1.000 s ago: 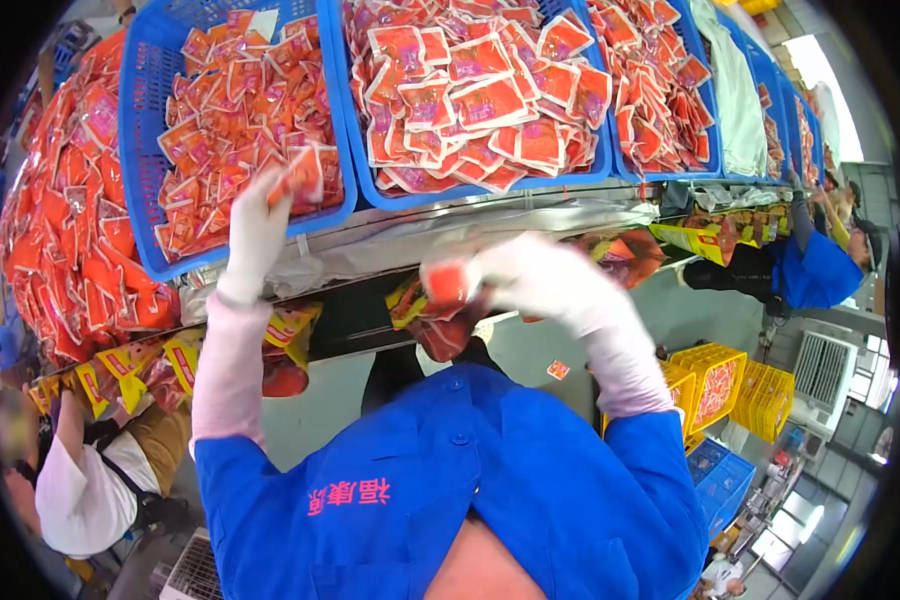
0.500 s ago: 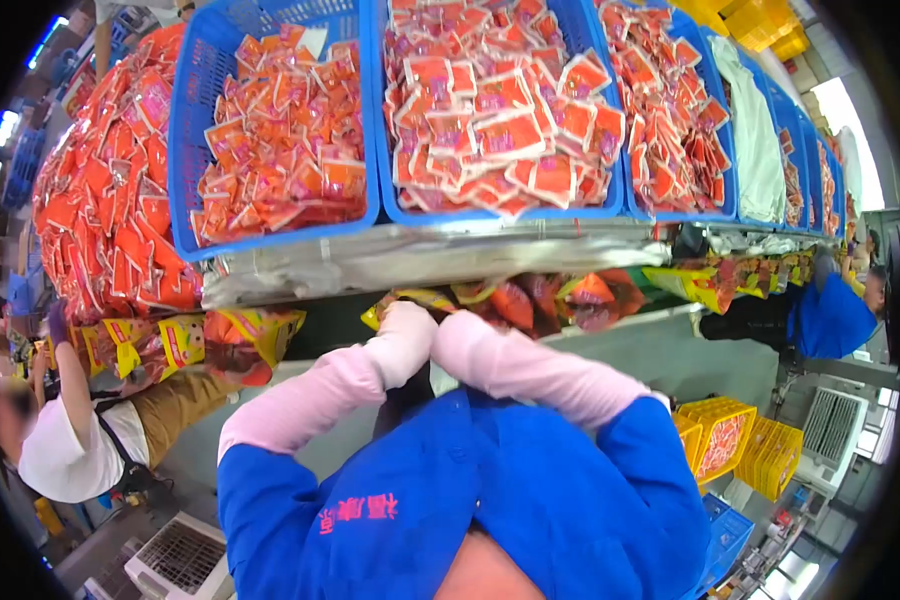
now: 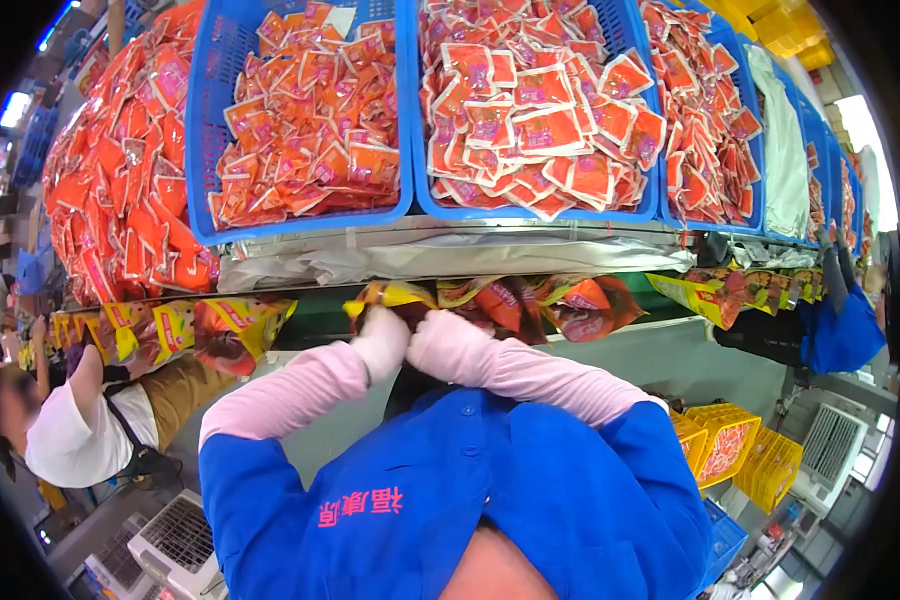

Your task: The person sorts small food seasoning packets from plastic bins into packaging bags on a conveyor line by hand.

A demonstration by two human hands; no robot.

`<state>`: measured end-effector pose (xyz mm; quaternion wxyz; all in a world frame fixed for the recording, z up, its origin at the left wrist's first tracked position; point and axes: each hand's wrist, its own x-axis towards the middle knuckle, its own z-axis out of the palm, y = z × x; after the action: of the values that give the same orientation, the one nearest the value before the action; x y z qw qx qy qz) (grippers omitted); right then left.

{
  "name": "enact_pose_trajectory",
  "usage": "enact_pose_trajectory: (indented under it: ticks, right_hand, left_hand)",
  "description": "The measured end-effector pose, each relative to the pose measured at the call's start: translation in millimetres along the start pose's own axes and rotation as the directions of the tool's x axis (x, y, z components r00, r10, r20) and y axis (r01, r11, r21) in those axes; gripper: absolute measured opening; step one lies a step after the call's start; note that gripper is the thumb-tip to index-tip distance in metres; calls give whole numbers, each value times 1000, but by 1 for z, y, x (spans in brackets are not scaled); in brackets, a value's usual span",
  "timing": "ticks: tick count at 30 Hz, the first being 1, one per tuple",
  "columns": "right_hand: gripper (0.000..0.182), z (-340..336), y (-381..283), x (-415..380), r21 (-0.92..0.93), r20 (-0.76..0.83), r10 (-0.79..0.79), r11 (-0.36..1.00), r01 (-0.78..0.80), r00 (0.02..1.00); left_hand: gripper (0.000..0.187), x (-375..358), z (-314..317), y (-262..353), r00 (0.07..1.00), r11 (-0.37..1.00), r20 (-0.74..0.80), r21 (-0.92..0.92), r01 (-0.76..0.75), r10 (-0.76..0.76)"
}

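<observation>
The person's left hand (image 3: 380, 343) and right hand (image 3: 448, 345) are meeting at the lower edge of a yellow-topped bag (image 3: 398, 294) over the green belt (image 3: 328, 303); whether their hidden fingers are grasping it cannot be told. Blue baskets (image 3: 410, 188) of red packets (image 3: 548, 130) are standing beyond the belt.

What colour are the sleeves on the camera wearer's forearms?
The sleeves are pale pink, clearest in the head view.
</observation>
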<state>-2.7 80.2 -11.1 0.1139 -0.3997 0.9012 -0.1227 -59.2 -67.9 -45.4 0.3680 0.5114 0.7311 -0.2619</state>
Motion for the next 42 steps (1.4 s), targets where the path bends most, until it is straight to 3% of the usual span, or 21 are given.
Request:
enact_pose_trajectory:
  ticks: [3, 4, 7, 9, 11, 13, 15, 18, 20, 22, 23, 27, 29, 31, 32, 33, 35, 36, 39, 41, 42]
  right_hand:
    - [13, 11, -14, 19, 31, 61, -58, 998, 56, 996]
    - [12, 11, -17, 24, 16, 31, -55, 998, 54, 998]
    - [13, -26, -1, 25, 71, 26, 43, 996, -45, 999]
    - [14, -134, 29, 18, 323, 154, 370, 857, -401, 916]
    - [16, -115, 92, -16, 388, -342, 735, 678, -624, 586]
    - [23, -79, 176, -38, -33, -484, 751, 497, -867, 449]
    - [23, -43, 236, -53, -24, -135, 851, 509, -860, 507]
    - [26, -87, 219, -58, 154, -113, 881, 472, -868, 459]
    - [28, -121, 173, -63, 294, -430, 752, 640, -710, 500]
    - [28, -169, 99, -50, 835, -170, 841, 400, -378, 514]
    - [29, -166, 79, -46, 857, -86, 714, 408, -314, 695]
    - [26, -62, 27, 31, 470, 279, 306, 783, -407, 910]
    - [23, -1, 5, 62, 271, 451, 484, 726, -632, 750]
    - [22, 6, 10, 70, 469, 410, 396, 681, -563, 821]
    - [26, 22, 11, 57, 378, 73, 253, 888, -262, 965]
    - [27, 2, 7, 47, 225, 189, 183, 948, -224, 965]
    - [27, -42, 5, 34, 78, 473, 21, 995, -65, 881]
    - [23, -17, -7, 32, 44, 416, 27, 998, -50, 909]
    - [15, -21, -15, 45, 91, 328, -102, 993, 76, 939]
    - [14, -12, -24, 56, 42, 203, -133, 991, 127, 970]
    - [12, -4, -19, 59, 5, 135, -125, 992, 126, 983]
  left_hand:
    - [38, 110, 108, 28, 964, 960, -42, -106, 258, -264]
    - [44, 183, 214, 25, 984, 999, -178, 17, 33, -30]
    - [40, 55, 75, -5, 958, 957, -139, -184, 224, -251]
    - [33, 16, 62, -42, 996, 942, -69, -335, 31, -57]
    - [30, -64, -14, -80, 972, 874, -221, -452, -179, 84]
    - [14, -80, -46, -115, 787, 806, -567, -569, -163, -242]
    - [12, -47, -64, -163, 553, 804, -651, -591, 59, -520]
    - [19, 54, -25, -226, 608, 896, -658, -332, 295, -444]
    - [23, 83, -24, -238, 717, 885, -520, -302, 354, -464]
    - [24, 80, -28, -236, 677, 843, -525, -450, 294, -516]
    - [22, 59, -36, -227, 602, 777, -578, -618, 117, -551]
    - [21, -78, -61, -146, 602, 544, -600, -782, -304, -527]
    - [30, -114, -42, -98, 541, 571, -718, -687, -450, -438]
    - [34, -139, -32, -53, 560, 725, -774, -564, -395, -297]
    - [34, -136, -17, -32, 630, 735, -718, -593, -330, -297]
    - [31, -132, -13, -19, 598, 818, -741, -525, -233, -305]
    - [33, -110, -7, -14, 812, 850, -478, -524, 44, -336]
    - [33, -94, 2, -11, 807, 852, -481, -522, 49, -342]
    - [35, -4, 61, -23, 973, 912, 149, -348, 217, -175]
    - [32, 69, 146, -34, 849, 904, -513, -411, -114, -126]
    - [32, 71, 138, -42, 844, 909, -523, -399, -115, -123]
